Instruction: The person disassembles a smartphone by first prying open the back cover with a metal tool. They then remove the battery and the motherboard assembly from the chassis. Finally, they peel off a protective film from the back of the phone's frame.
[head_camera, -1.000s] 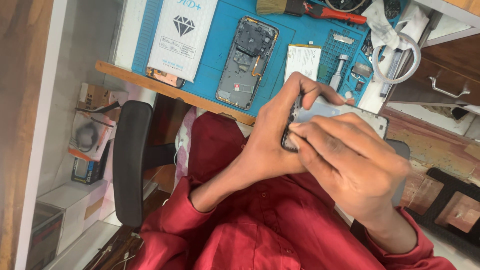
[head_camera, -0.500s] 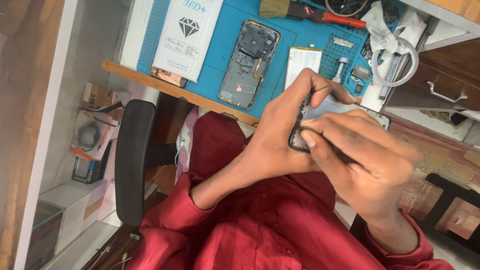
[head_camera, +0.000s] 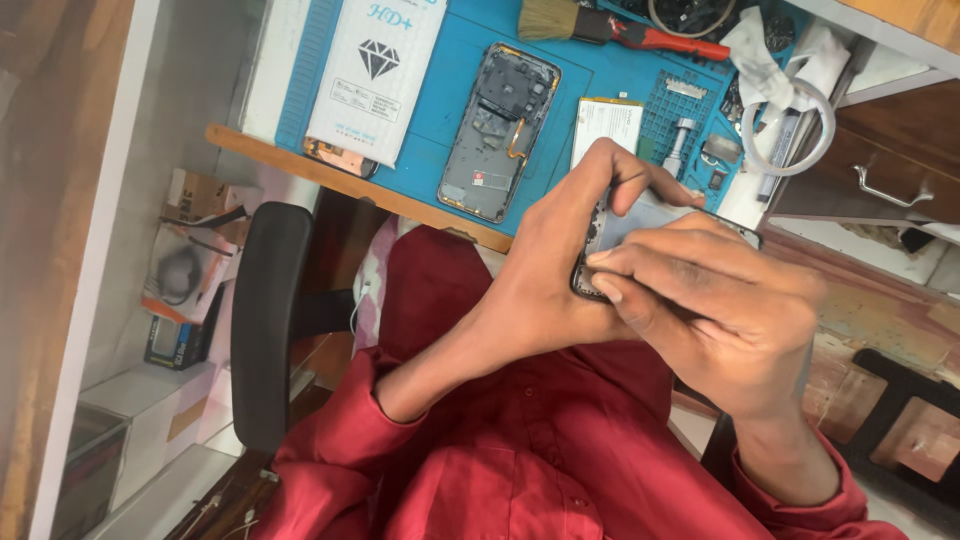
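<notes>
We see a dark-rimmed phone screen panel (head_camera: 640, 225) held up in front of our chest, gripped between both hands. Its pale grey glossy face points toward us, tilted, with its long axis running from about eight o'clock to two o'clock. The lower end is hidden under fingers; the upper corner shows a thin black edge. Along its left edge, dark circuitry or a frame section is partly visible, too blurred to tell apart.
</notes>
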